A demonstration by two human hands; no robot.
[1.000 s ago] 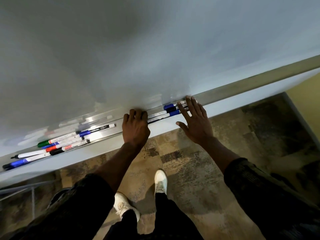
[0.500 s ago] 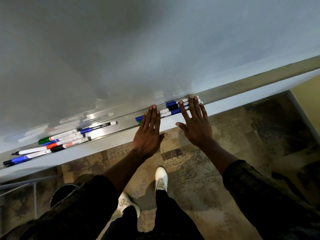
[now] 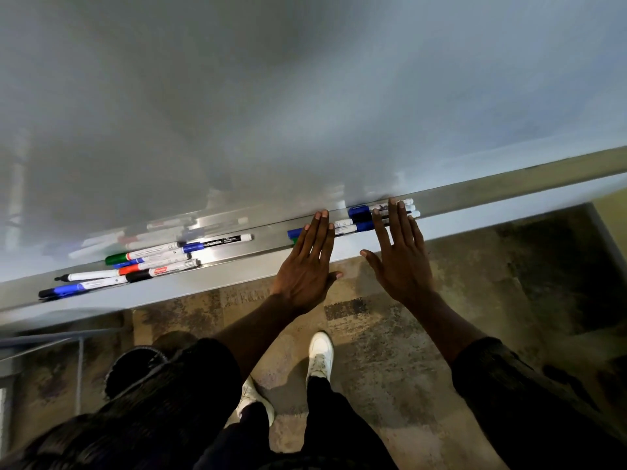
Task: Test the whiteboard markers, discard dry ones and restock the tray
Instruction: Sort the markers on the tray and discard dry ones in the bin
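Aluminium tray (image 3: pixel 264 244) is mounted below whiteboard (image 3: pixel 305 96) | aligned markers (image 3: pixel 356 218) are laid in tray at 1 o'clock of frame centre | left hand (image 3: pixel 307 266) is pressed flat on their 9 o'clock end, fingers straight, together | right hand (image 3: pixel 402 262) is pressed on 3 o'clock end, fingers straight, spread | loose markers (image 3: pixel 152 257) are scattered in tray at 9 o'clock

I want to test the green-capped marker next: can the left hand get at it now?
Probably yes. The left hand is open and holds nothing; the green-capped marker lies uncovered in the tray, with bare tray between.
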